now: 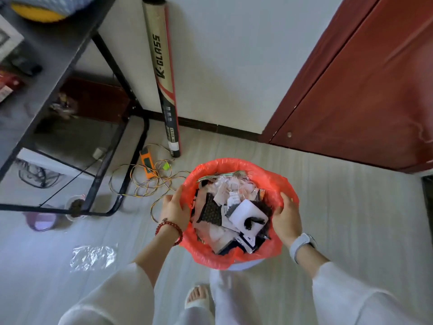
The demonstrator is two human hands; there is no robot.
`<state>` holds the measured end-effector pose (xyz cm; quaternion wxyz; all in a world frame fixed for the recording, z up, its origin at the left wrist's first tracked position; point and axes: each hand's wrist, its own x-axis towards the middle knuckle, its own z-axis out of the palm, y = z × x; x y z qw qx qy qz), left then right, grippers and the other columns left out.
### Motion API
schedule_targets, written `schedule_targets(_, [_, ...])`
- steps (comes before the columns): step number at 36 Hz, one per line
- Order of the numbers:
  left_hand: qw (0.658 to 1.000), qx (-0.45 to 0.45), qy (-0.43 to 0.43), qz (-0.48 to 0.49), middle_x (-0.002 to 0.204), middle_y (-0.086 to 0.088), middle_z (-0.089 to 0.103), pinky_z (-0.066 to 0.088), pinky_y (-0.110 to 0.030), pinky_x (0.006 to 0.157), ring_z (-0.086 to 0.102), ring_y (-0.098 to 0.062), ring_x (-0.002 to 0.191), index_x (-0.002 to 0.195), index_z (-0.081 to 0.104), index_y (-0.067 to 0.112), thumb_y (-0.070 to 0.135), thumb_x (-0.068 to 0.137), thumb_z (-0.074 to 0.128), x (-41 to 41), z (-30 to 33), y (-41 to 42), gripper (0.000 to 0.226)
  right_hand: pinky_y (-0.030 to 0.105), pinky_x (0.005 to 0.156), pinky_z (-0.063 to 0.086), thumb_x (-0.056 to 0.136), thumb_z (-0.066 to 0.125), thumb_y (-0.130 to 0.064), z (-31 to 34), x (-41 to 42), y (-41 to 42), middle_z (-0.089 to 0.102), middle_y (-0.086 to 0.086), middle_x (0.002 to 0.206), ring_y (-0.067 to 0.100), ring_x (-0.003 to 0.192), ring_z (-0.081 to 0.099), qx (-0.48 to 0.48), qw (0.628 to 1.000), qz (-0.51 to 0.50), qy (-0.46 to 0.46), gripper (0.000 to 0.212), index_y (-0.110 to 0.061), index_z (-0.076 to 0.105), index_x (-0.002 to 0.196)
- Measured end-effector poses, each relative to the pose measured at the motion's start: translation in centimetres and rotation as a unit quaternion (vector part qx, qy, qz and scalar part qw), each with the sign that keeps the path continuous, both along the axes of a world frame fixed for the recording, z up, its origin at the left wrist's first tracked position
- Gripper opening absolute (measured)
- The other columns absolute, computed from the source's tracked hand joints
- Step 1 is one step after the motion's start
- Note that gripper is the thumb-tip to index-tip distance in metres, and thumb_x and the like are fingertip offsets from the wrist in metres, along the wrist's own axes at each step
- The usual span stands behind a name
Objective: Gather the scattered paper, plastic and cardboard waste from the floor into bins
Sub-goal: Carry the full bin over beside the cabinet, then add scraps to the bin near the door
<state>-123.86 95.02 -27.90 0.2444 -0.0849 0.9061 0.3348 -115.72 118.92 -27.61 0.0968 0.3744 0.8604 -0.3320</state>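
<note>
Both hands, left hand (174, 211) and right hand (287, 215), grip the bin (236, 260) rim between them, looks like carrying it, so next probably that plastic sheet (92, 256) left of the left hand.

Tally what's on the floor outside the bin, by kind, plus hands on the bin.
Clear plastic sheet: 1
Tangled cable: 1
Orange device: 1
Tall K-Glass tube standing at the wall: 1
Purple basin: 1
Hands on the bin rim: 2, left hand and right hand
Total: 5 floor items, 2 hands
</note>
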Motion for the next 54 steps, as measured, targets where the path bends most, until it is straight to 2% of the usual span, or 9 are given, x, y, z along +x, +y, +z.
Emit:
schedule_targets(6, [0.999,-0.022,-0.014,0.028,0.127,-0.021,0.045,0.037,-0.035,0.096,0.045,-0.035,0.115,0.138,0.039,0.015,0.005,0.088,0.044,-11.0,-15.3,4.9,0.051,0.038,0.101,0.035,0.091,0.037,0.002,-15.4,-10.8,4.9,0.041,0.021,0.137,0.035,0.125,0.042,-0.009,1.000,0.011,-0.015,0.050,-0.007,0.034,0.140])
schedule_targets(11, [0.999,-0.006,0.020,0.031,0.114,-0.025,0.055,0.042,-0.040,0.091,0.052,-0.039,0.108,0.131,0.047,0.011,0.006,0.084,0.048,-18.8,-26.0,7.9,0.047,0.034,0.110,0.024,0.090,0.037,0.004,-26.2,-18.2,8.3,0.035,0.020,0.143,0.033,0.136,0.029,-0.007,0.999,0.033,0.006,0.052,-0.004,0.030,0.142])
schedule_targets(24, [0.991,0.030,0.125,0.046,0.120,-0.024,0.056,0.032,-0.027,0.083,0.050,-0.036,0.112,0.129,0.047,0.001,-0.002,0.086,0.044,-32.2,-36.3,14.0,0.042,0.049,0.104,0.037,0.079,0.037,-0.002,-38.4,-32.4,12.6,0.046,0.020,0.132,0.037,0.123,0.043,-0.005,0.996,0.005,0.084,0.061,-0.010,0.032,0.140])
schedule_targets(27, [0.991,0.057,0.119,0.017,0.119,-0.022,0.055,0.034,-0.026,0.081,0.051,-0.034,0.110,0.125,0.048,0.003,0.000,0.084,0.047,-33.5,-37.3,14.2,0.041,0.040,0.099,0.041,0.078,0.037,-0.004,-38.3,-33.2,12.5,0.050,0.020,0.125,0.036,0.112,0.049,-0.018,0.997,0.000,0.074,0.057,-0.007,0.035,0.135])
schedule_targets(29, [0.991,0.088,0.105,0.000,0.116,-0.021,0.056,0.037,-0.028,0.083,0.053,-0.032,0.107,0.120,0.049,0.003,0.005,0.081,0.049,-34.1,-37.6,14.0,0.039,0.030,0.100,0.036,0.084,0.039,0.000,-38.0,-33.2,12.3,0.043,0.015,0.137,0.032,0.121,0.045,-0.027,0.998,0.001,0.049,0.061,-0.010,0.026,0.143])
schedule_targets(34, [0.994,0.086,0.071,-0.020,0.122,-0.019,0.053,0.039,-0.041,0.098,0.047,-0.034,0.115,0.123,0.049,0.006,0.030,0.067,0.042,-31.7,-35.7,12.3,0.061,0.040,0.106,0.031,0.091,0.040,-0.006,-35.3,-31.2,9.6,0.032,0.014,0.148,0.035,0.133,0.033,0.039,0.999,-0.006,0.031,0.057,-0.011,0.023,0.145])
schedule_targets(39, [0.994,0.072,0.032,0.071,0.139,-0.019,0.040,0.021,-0.029,0.110,0.032,-0.029,0.133,0.133,0.043,0.004,0.016,0.086,0.053,-22.8,-30.3,8.7,0.049,0.036,0.099,0.036,0.088,0.036,-0.006,-30.0,-25.9,3.4,0.050,0.020,0.130,0.036,0.120,0.046,-0.018,0.999,0.032,0.028,0.044,-0.001,0.045,0.131])
schedule_targets(51, [0.945,0.021,-0.099,0.311,0.131,-0.011,0.047,0.037,-0.029,0.099,0.048,-0.025,0.120,0.130,0.048,0.010,0.008,0.089,0.051,-0.6,-14.7,-8.5,0.040,0.017,0.080,0.035,0.093,0.043,-0.006,-15.6,-10.8,-18.3,0.062,0.010,0.115,0.027,0.110,0.057,-0.209,0.929,0.250,-0.175,0.032,-0.010,0.053,0.123])
schedule_targets(54, [0.917,0.011,-0.097,0.387,0.129,-0.015,0.049,0.038,-0.030,0.097,0.050,-0.028,0.117,0.126,0.049,0.005,0.005,0.089,0.051,3.7,-12.1,-13.4,0.038,0.024,0.082,0.036,0.094,0.042,-0.007,-13.3,-8.4,-22.6,0.062,0.014,0.114,0.029,0.111,0.056,-0.209,0.907,0.315,-0.185,0.031,-0.008,0.052,0.124])
